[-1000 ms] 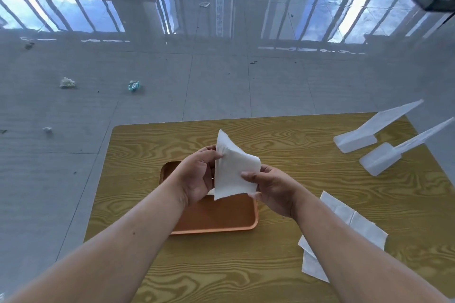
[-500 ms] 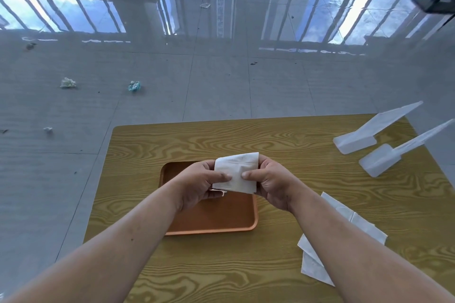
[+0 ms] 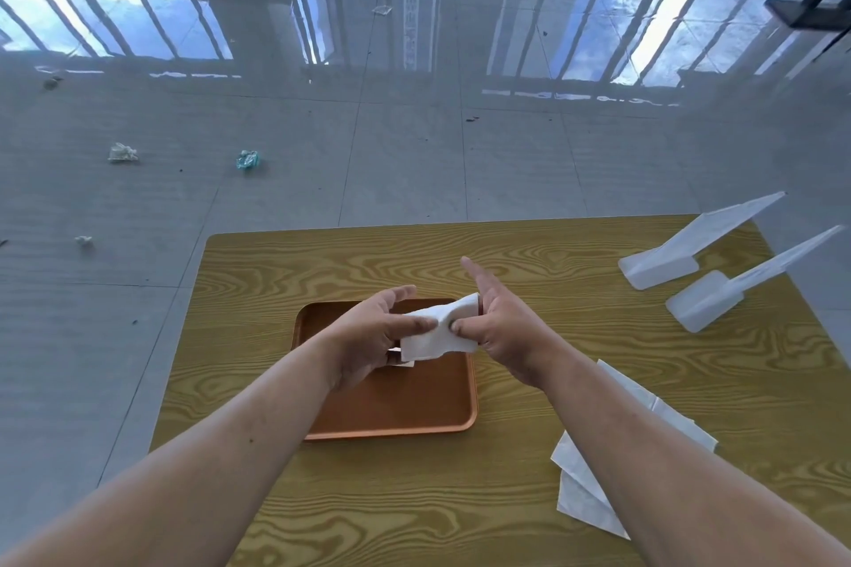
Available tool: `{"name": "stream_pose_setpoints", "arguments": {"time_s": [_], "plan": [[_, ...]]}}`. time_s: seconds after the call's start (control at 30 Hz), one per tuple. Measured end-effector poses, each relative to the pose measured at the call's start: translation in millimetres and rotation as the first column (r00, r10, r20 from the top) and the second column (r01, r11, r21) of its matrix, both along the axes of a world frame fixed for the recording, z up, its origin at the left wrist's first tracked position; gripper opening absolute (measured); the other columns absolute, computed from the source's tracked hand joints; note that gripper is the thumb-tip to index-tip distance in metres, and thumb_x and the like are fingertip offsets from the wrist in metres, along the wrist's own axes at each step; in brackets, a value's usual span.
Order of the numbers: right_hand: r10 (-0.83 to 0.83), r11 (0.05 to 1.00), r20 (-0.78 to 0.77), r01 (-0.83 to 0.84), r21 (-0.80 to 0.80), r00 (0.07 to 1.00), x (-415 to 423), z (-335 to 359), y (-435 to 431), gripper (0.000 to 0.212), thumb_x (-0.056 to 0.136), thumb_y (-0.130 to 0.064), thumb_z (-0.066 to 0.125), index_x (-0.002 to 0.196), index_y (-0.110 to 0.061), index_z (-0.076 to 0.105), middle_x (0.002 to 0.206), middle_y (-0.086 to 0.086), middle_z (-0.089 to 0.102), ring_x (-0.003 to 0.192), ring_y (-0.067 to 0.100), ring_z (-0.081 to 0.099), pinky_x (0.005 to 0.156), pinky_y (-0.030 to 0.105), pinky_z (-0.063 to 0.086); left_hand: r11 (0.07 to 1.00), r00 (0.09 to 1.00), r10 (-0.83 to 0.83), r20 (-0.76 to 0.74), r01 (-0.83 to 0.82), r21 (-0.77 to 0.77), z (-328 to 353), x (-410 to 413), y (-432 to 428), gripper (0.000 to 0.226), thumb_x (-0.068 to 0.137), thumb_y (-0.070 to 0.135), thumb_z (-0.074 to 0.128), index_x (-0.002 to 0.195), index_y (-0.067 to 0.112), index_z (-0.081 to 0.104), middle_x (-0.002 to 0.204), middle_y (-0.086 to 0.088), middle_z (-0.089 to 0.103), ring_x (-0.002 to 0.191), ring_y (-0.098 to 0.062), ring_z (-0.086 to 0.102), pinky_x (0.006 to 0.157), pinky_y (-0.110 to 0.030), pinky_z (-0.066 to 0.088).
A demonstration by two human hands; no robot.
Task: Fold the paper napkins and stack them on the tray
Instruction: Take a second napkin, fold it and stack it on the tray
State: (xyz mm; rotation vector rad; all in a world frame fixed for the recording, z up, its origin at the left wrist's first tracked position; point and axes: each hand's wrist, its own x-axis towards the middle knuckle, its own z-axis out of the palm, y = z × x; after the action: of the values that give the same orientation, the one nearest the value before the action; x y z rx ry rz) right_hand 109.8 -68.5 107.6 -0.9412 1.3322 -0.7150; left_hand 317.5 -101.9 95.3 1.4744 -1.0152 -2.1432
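Right hand [image 3: 499, 322] fingers now splayed, folded napkin [image 3: 437, 331] above tray [image 3: 391, 424]

Folded napkin [image 3: 437, 331] is pinched between left hand [image 3: 368, 334] and right hand [image 3: 499, 322] above tray [image 3: 391, 430] on surface [image 3: 552, 290].

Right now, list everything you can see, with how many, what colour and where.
Table: one, yellow wood grain, centre.
Tray: one, orange-brown, on the table under the hands.
Folded napkin: one, white, held over the tray.
Napkin on tray: white, mostly hidden, count unclear.
Flat napkins: white, a few overlapping, table near right.
Scoops: two, translucent white, table far right.
Litter: a few scraps, white and teal, floor at left.
Left hand: fingers pinching the folded napkin.
Right hand: thumb on the napkin, fingers extended.
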Motion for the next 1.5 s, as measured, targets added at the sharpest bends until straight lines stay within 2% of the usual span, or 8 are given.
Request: {"name": "stream_pose_setpoints", "arguments": {"time_s": [0.13,0.37,0.53,0.73,0.87,1.1,1.27,1.5], "plan": [[0.044,0.999,-0.022,-0.044,-0.026,0.999,-3,5,-3,0.091,0.089,0.008,0.059,0.163,-0.029,0.024,0.094,0.017,0.055,0.086,0.028,0.052,0.086,0.04,0.046,0.999,0.997,0.028,-0.071,-0.026,0.031,-3,6,-4,0.072,0.081,0.021,0.087,0.143,0.027,0.051,0.124,-0.007,0.077,0.112,-0.029,0.075,0.103,-0.054,0.056],[-0.053,0.998,-0.064,0.05,-0.04,0.997,-3,3,-4,0.067,0.094,0.004,0.068,0.152,-0.02,0.045,0.1,0.017,0.074,0.087,0.022,0.073,0.085,0.039,0.062,0.991,0.993,0.073,-0.091,-0.082,-0.107,-9,4,-10,0.057,0.08,-0.002,0.084,0.13,0.017,0.064,0.097,-0.013,0.081,0.092,-0.025,0.079,0.073,-0.032,0.062],[-0.077,0.995,-0.125,0.068,-0.069,0.989,-2,0,-7,0.048,0.091,0.003,0.071,0.134,-0.017,0.062,0.095,0.014,0.08,0.088,0.025,0.079,0.08,0.034,0.064,0.939,0.981,0.012,0.194,0.055,-0.338,-11,5,-13,0.043,0.079,0.006,0.087,0.114,0.026,0.073,0.089,-0.005,0.083,0.09,-0.024,0.079,0.093,-0.044,0.061],[-0.062,0.984,-0.4,-0.01,-0.176,0.914,0,-1,-10,0.016,0.086,-0.009,0.071,0.087,-0.024,0.076,0.086,0.008,0.078,0.082,0.031,0.072,0.073,0.048,0.06,0.794,0.86,0.054,0.507,0.271,-0.545,-9,7,-9,0.021,0.078,0.033,0.084,0.09,0.047,0.073,0.083,0.029,0.075,0.078,0.005,0.069,0.066,-0.017,0.048],[-0.036,0.977,-0.467,-0.066,-0.201,0.884,0,2,-12,0.011,0.085,-0.016,0.074,0.084,-0.027,0.077,0.11,-0.007,0.068,0.107,0.009,0.059,0.082,0.025,0.045,0.726,0.849,0.127,0.513,0.273,-0.631,-9,6,-11,0.016,0.079,0.033,0.084,0.075,0.042,0.072,0.091,0.016,0.067,0.087,-0.003,0.063,0.075,-0.022,0.047],[-0.142,0.99,0.118,0.139,0.037,0.983,-6,16,-18,0.01,0.094,0.001,0.067,0.093,-0.009,0.067,0.093,0.012,0.068,0.091,0.028,0.062,0.082,0.042,0.049,0.955,0.997,-0.005,0.081,0.028,-0.295,-1,11,-18,0.027,0.089,0.014,0.08,0.112,0.0,0.073,0.114,-0.026,0.076,0.101,-0.033,0.073,0.094,-0.049,0.058],[-0.249,0.956,0.191,0.21,0.203,0.949,1,14,-14,0.025,0.097,-0.014,0.07,0.119,-0.002,0.069,0.112,0.017,0.077,0.103,0.033,0.073,0.096,0.054,0.057,0.972,0.985,0.152,-0.079,-0.163,-0.171,2,9,-15,0.021,0.087,0.02,0.083,0.105,0.011,0.078,0.107,-0.013,0.081,0.097,-0.029,0.079,0.073,-0.033,0.063],[-0.235,0.954,0.237,0.177,0.242,0.943,5,10,-14,0.022,0.101,-0.016,0.065,0.122,-0.009,0.07,0.102,0.011,0.078,0.08,0.023,0.075,0.059,0.037,0.062,0.976,0.991,0.131,-0.041,-0.136,-0.172,6,10,-15,0.018,0.097,0.022,0.072,0.108,0.007,0.076,0.087,-0.01,0.079,0.069,-0.022,0.074,0.059,-0.034,0.062]]}}
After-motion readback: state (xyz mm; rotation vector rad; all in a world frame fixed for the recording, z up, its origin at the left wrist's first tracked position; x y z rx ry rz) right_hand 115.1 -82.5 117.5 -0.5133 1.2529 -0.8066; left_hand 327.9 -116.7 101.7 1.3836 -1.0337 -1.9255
